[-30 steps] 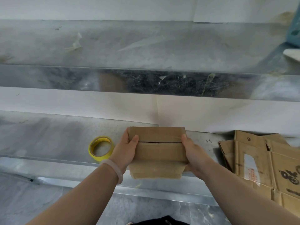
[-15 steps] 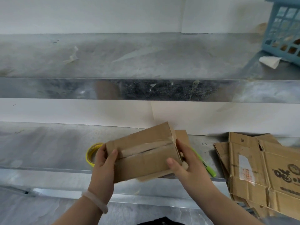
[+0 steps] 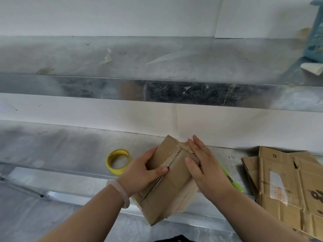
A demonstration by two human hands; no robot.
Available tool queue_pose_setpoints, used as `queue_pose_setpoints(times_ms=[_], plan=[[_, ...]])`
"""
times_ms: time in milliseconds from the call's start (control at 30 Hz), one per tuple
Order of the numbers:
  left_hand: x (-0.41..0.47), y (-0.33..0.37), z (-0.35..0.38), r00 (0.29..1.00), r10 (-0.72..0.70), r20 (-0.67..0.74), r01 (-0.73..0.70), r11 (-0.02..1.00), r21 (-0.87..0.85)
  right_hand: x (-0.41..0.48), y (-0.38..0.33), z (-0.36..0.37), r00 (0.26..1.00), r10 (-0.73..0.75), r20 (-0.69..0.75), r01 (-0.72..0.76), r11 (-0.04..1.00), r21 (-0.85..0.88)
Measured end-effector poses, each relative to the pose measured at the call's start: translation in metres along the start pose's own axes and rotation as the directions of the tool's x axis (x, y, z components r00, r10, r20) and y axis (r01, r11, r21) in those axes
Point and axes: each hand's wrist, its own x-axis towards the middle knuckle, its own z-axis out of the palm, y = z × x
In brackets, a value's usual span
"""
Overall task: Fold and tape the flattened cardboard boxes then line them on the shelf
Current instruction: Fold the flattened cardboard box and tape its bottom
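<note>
Two shelves in front of you, both dull grey sheet metal, scuffed and dusty. The upper shelf [image 3: 157, 56] carries scraps of torn tape; the lower shelf [image 3: 61, 151] carries your work.

On the right of the lower shelf lies one stack of flat cardboard [image 3: 283, 186]: brown, creased, ragged at the edges, with a printed 9 and a pale label on top. At least two sheets show, but the exact count cannot be told.

One box [image 3: 167, 194] is between your hands at the front lip of the lower shelf. It sits tilted, near corner jutting past the edge, brown corrugated board, flaps meeting in a seam along the top.

Your left hand [image 3: 145, 173] grips the box's left side, fingers curled round it, thumb pressed on the seam. Your right hand [image 3: 204, 165] lies flat on the far right of the top, fingers straight and together, pressing down.

One blue plastic basket [image 3: 314, 35] shows at the upper shelf's right end, blurred.

One roll of tape [image 3: 118, 161], a yellow ring, lies flat just left of your left hand.

One green pen [image 3: 232, 180], slim and straight, lies between the box and the stack, partly under your right wrist.

One white folded paper [image 3: 312, 68] sits beside the basket.

One pale, smooth bracelet [image 3: 120, 191] circles your left wrist.
</note>
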Motion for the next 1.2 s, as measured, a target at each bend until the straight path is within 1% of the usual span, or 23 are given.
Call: queue_pose_setpoints(times_ms=[100, 167, 200, 300, 333, 400, 433, 500, 600, 733, 767, 833, 900, 933, 967, 1000, 1067, 1100, 1167, 1200], plan=[[-0.008, -0.003, 0.006, 0.996, 0.017, -0.084, -0.023, 0.998, -0.062, -0.007, -0.003, 0.0, 0.992, 0.111, -0.064, -0.115, 0.992, -0.054], [-0.018, 0.0, 0.006, 0.983, 0.055, -0.174, -0.069, 0.995, -0.076, -0.017, -0.009, -0.001, 0.983, 0.129, -0.132, -0.133, 0.991, -0.018], [-0.023, 0.004, 0.006, 0.972, 0.083, -0.221, -0.102, 0.992, -0.072, -0.021, -0.013, -0.002, 0.981, 0.106, -0.165, -0.104, 0.994, 0.021], [-0.037, 0.019, 0.004, 0.91, 0.214, -0.355, -0.226, 0.974, 0.007, -0.027, -0.02, -0.006, 0.964, -0.049, -0.262, 0.072, 0.994, 0.08], [-0.041, 0.022, 0.004, 0.886, 0.265, -0.38, -0.273, 0.961, 0.034, -0.028, -0.023, -0.009, 0.951, -0.111, -0.287, 0.136, 0.988, 0.068], [-0.045, 0.023, 0.003, 0.854, 0.341, -0.392, -0.357, 0.933, 0.033, -0.026, -0.026, -0.014, 0.917, -0.253, -0.307, 0.266, 0.964, 0.0], [-0.045, 0.021, 0.003, 0.855, 0.354, -0.379, -0.377, 0.926, 0.014, -0.023, -0.025, -0.015, 0.902, -0.315, -0.296, 0.32, 0.947, -0.034], [-0.041, 0.013, 0.003, 0.884, 0.343, -0.319, -0.364, 0.931, -0.008, -0.017, -0.018, -0.014, 0.892, -0.387, -0.233, 0.373, 0.922, -0.103], [-0.028, -0.006, 0.008, 0.908, 0.333, -0.255, -0.329, 0.943, 0.058, -0.004, -0.001, -0.009, 0.914, -0.388, -0.117, 0.36, 0.911, -0.202], [-0.019, -0.029, 0.012, 0.94, 0.261, -0.221, -0.266, 0.964, 0.01, 0.005, 0.021, 0.002, 0.934, -0.355, 0.031, 0.35, 0.899, -0.263], [-0.017, -0.033, 0.011, 0.943, 0.257, -0.211, -0.26, 0.965, 0.012, 0.005, 0.022, 0.005, 0.935, -0.354, 0.035, 0.349, 0.897, -0.271], [-0.014, -0.037, 0.006, 0.946, 0.255, -0.199, -0.254, 0.967, 0.033, 0.003, 0.017, 0.008, 0.94, -0.341, -0.002, 0.327, 0.903, -0.279], [-0.013, -0.038, 0.001, 0.94, 0.272, -0.205, -0.262, 0.962, 0.074, -0.001, 0.01, 0.01, 0.927, -0.361, -0.1, 0.321, 0.903, -0.286], [-0.013, -0.037, -0.001, 0.927, 0.305, -0.217, -0.284, 0.951, 0.122, -0.003, 0.005, 0.01, 0.912, -0.388, -0.133, 0.335, 0.892, -0.302], [-0.013, -0.036, -0.002, 0.908, 0.353, -0.227, -0.314, 0.93, 0.191, -0.004, 0.002, 0.01, 0.9, -0.417, -0.126, 0.357, 0.872, -0.335], [-0.013, -0.036, -0.003, 0.887, 0.402, -0.228, -0.345, 0.905, 0.249, -0.004, -0.002, 0.01, 0.894, -0.441, -0.076, 0.381, 0.84, -0.386], [-0.01, -0.035, -0.004, 0.869, 0.448, -0.21, -0.377, 0.875, 0.305, 0.0, -0.011, 0.009, 0.912, -0.404, 0.069, 0.382, 0.776, -0.502], [-0.009, -0.036, -0.005, 0.867, 0.456, -0.202, -0.378, 0.865, 0.331, 0.003, -0.016, 0.008, 0.931, -0.342, 0.127, 0.355, 0.768, -0.533], [-0.007, -0.038, -0.01, 0.861, 0.472, -0.191, -0.367, 0.835, 0.41, 0.009, -0.025, 0.006, 0.961, -0.209, 0.184, 0.277, 0.788, -0.55], [-0.007, -0.04, -0.013, 0.858, 0.48, -0.183, -0.366, 0.821, 0.437, 0.012, -0.03, 0.007, 0.967, -0.178, 0.184, 0.252, 0.794, -0.554]])
